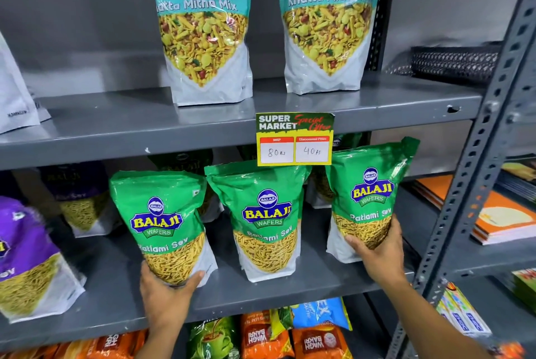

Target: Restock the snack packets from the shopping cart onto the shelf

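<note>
Three green Ratlami Sev packets stand in a row on the middle grey shelf [261, 297]. My left hand [165, 297] grips the bottom of the left green packet [162, 222]. My right hand [380, 251] holds the lower front of the right green packet [368, 199], which leans a little to the right. The middle green packet [266, 219] stands free between them, touched by neither hand. More green packets are partly hidden behind this row. The shopping cart is out of view.
Two teal Khatta Mitha Mix packets [203, 25] stand on the upper shelf. A price tag [294, 139] hangs from that shelf's edge. Purple packets [23, 257] sit at left, tea packets [264, 335] below. A perforated upright post [475, 184] and notebooks [499, 216] are at right.
</note>
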`<control>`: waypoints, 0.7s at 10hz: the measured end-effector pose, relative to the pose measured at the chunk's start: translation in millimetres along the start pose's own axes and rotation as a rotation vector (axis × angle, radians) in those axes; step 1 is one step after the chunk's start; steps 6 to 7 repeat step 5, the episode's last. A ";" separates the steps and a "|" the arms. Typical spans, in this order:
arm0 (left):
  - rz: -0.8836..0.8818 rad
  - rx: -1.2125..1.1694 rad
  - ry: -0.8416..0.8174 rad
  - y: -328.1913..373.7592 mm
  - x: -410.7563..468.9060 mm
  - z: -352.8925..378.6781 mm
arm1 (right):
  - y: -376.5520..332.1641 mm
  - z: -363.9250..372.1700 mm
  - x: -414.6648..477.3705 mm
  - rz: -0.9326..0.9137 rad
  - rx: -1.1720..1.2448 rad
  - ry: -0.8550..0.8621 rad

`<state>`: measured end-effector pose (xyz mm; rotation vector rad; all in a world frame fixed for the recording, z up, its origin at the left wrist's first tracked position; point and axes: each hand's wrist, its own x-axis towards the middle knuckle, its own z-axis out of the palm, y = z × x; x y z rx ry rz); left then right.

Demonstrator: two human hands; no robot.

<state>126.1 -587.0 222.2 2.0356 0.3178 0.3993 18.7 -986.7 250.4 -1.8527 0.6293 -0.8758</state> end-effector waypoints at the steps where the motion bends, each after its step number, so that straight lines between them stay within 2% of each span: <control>1: 0.027 -0.015 -0.014 2.0 1.1 -0.1 | 0.0 -2.1 0.3 0.008 0.000 -0.008; 3: 0.015 -0.018 -0.035 18.0 -16.8 -7.3 | 1.2 -2.8 -4.7 0.036 -0.040 -0.011; 4: 0.206 0.123 0.017 19.4 -25.4 -13.6 | 1.1 -1.5 -16.6 -0.003 -0.099 0.048; 5: 0.531 0.300 0.051 34.5 -29.6 -28.4 | -18.8 0.9 -31.6 -0.259 -0.248 0.166; 7: 0.531 0.300 0.051 34.5 -29.6 -28.4 | -18.8 0.9 -31.6 -0.259 -0.248 0.166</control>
